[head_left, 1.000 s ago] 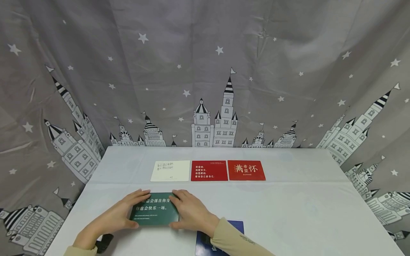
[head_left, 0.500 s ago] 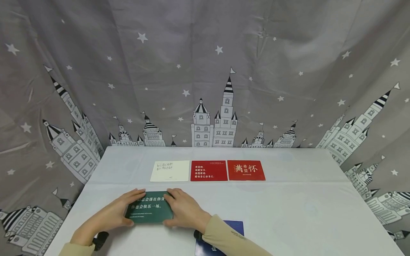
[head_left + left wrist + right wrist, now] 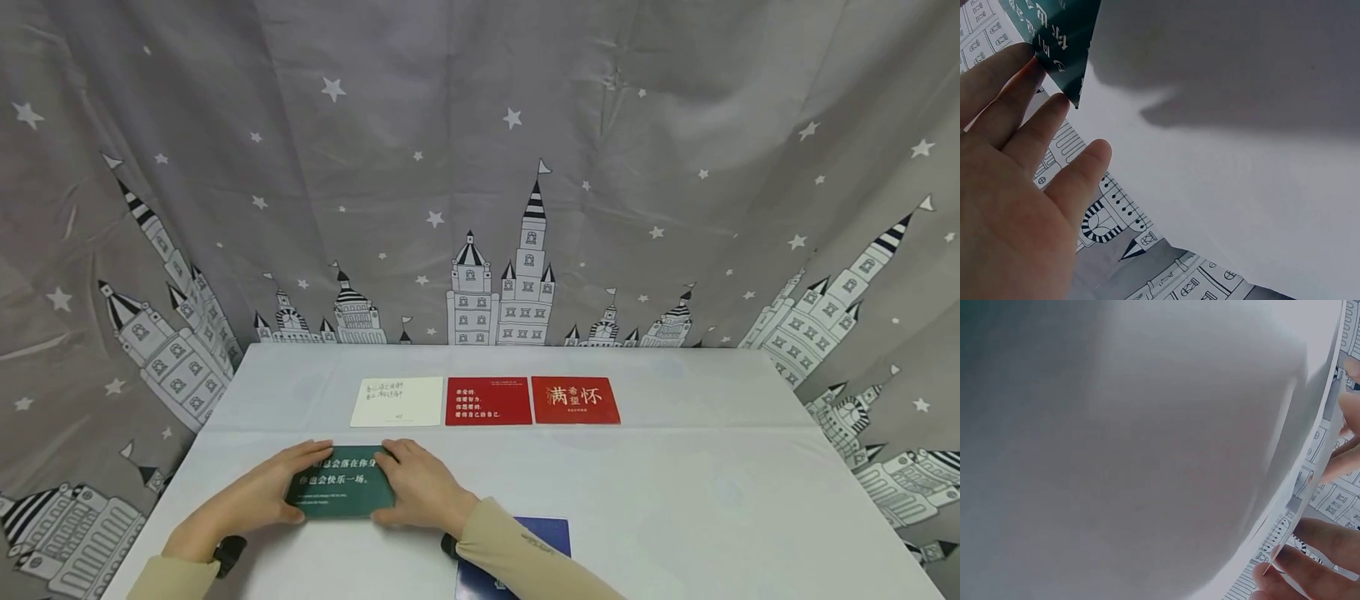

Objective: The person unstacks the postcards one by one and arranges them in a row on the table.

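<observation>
Two hands frame a green card (image 3: 341, 493) in the head view, near the left of the white desk (image 3: 675, 500): the left hand (image 3: 251, 498) holds its left edge and the right hand (image 3: 420, 492) its right edge, fingers curled over the far corners and thumbs along the near edge. The card lies flat, well inside the desk's left edge, with bare desk open to the right and a strip of free surface between it and the far row. That row holds a white card (image 3: 397, 402), a red text card (image 3: 488, 401) and a red title card (image 3: 576, 400), side by side, edges nearly touching. A dark blue card (image 3: 551, 537) lies at the near edge, partly under the right sleeve (image 3: 517, 554). A grey curtain (image 3: 480, 167) printed with stars and castles hangs behind and around the desk. In the left wrist view, the left hand (image 3: 1016, 187) shows straight fingers (image 3: 1082, 172) beside a corner of the green card (image 3: 1063, 37), the upper fingers touching its edge, above white desk (image 3: 1241, 156). In the right wrist view, blurred pale desk surface (image 3: 1116, 456) fills most of the frame; fingertips (image 3: 1310, 569) show at the right edge, and their grip cannot be told here.
</observation>
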`<action>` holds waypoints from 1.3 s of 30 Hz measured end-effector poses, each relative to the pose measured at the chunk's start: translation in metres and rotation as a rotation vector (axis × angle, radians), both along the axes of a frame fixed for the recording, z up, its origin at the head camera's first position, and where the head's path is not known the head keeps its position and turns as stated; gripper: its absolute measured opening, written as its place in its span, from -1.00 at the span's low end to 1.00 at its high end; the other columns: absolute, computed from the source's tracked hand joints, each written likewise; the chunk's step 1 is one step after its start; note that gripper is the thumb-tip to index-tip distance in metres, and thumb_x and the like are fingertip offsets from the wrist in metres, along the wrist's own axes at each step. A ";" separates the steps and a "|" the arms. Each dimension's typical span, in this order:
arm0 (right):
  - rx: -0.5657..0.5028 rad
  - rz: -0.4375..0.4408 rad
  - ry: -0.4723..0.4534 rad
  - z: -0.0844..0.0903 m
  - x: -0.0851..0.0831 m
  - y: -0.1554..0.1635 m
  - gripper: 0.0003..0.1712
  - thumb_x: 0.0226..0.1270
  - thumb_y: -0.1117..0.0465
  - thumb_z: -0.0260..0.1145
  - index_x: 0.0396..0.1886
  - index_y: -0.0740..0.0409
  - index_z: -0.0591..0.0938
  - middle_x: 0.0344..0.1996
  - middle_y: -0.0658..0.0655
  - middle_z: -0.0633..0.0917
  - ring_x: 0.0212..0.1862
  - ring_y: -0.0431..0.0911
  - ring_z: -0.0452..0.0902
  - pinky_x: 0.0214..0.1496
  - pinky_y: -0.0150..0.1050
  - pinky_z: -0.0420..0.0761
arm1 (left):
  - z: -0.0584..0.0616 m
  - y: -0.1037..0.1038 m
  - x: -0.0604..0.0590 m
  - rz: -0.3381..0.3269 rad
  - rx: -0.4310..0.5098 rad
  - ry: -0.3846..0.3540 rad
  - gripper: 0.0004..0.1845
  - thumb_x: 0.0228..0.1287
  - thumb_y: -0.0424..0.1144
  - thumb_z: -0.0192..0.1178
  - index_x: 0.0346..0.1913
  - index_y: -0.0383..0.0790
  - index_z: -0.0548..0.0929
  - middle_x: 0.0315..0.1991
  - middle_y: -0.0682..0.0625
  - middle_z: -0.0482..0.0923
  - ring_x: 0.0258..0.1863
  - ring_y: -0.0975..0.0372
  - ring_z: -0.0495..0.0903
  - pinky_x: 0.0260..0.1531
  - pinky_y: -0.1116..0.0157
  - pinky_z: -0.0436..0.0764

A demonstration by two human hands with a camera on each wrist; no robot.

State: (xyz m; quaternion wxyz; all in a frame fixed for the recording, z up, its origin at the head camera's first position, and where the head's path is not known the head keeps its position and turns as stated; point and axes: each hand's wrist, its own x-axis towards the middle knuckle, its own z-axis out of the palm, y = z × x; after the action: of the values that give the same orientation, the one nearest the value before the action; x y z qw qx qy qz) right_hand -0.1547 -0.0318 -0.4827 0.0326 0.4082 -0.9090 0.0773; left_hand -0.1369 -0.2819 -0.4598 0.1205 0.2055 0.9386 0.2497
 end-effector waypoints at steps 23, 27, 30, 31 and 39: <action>0.051 -0.029 -0.099 0.000 -0.015 -0.023 -0.13 0.10 -0.28 0.36 0.31 0.11 0.46 0.28 0.05 0.42 0.31 -0.19 0.28 0.31 -0.47 0.19 | -0.004 -0.016 -0.015 0.025 -0.036 -0.058 0.00 -0.40 -0.36 0.55 0.28 -0.50 0.35 0.29 -0.43 0.23 0.23 -0.37 0.19 0.10 -0.30 0.26; 0.054 -0.032 -0.117 0.000 -0.016 -0.024 -0.13 0.09 -0.28 0.36 0.31 0.10 0.45 0.29 0.04 0.42 0.31 -0.20 0.27 0.30 -0.47 0.20 | -0.006 -0.018 -0.018 0.023 -0.016 -0.073 0.01 -0.41 -0.37 0.55 0.29 -0.51 0.34 0.29 -0.44 0.22 0.23 -0.38 0.19 0.10 -0.30 0.25; 0.064 -0.033 -0.117 0.000 -0.017 -0.025 -0.13 0.09 -0.29 0.36 0.31 0.09 0.45 0.28 0.03 0.42 0.30 -0.20 0.27 0.30 -0.47 0.21 | -0.008 -0.020 -0.020 0.016 -0.007 -0.077 0.01 -0.40 -0.37 0.55 0.28 -0.53 0.34 0.29 -0.45 0.22 0.23 -0.38 0.18 0.10 -0.30 0.24; 0.066 -0.033 -0.117 0.000 -0.017 -0.026 -0.13 0.09 -0.29 0.36 0.31 0.10 0.46 0.28 0.04 0.42 0.30 -0.20 0.28 0.30 -0.46 0.21 | -0.009 -0.021 -0.021 0.014 -0.006 -0.078 0.01 -0.40 -0.37 0.55 0.28 -0.53 0.33 0.29 -0.45 0.22 0.23 -0.38 0.18 0.10 -0.30 0.24; 0.122 -0.035 -0.079 -0.001 -0.018 -0.034 -0.12 0.10 -0.32 0.33 0.31 0.10 0.46 0.27 0.05 0.44 0.30 -0.18 0.29 0.31 -0.44 0.20 | -0.010 -0.025 -0.022 0.022 -0.013 -0.085 0.01 -0.42 -0.38 0.54 0.28 -0.53 0.34 0.29 -0.45 0.22 0.23 -0.38 0.18 0.11 -0.31 0.22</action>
State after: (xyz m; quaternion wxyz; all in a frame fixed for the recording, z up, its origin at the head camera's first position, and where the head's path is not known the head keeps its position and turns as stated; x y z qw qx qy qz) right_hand -0.1727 -0.0657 -0.4832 -0.0270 0.3900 -0.9197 0.0373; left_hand -0.1593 -0.3067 -0.4693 0.1587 0.1836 0.9364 0.2535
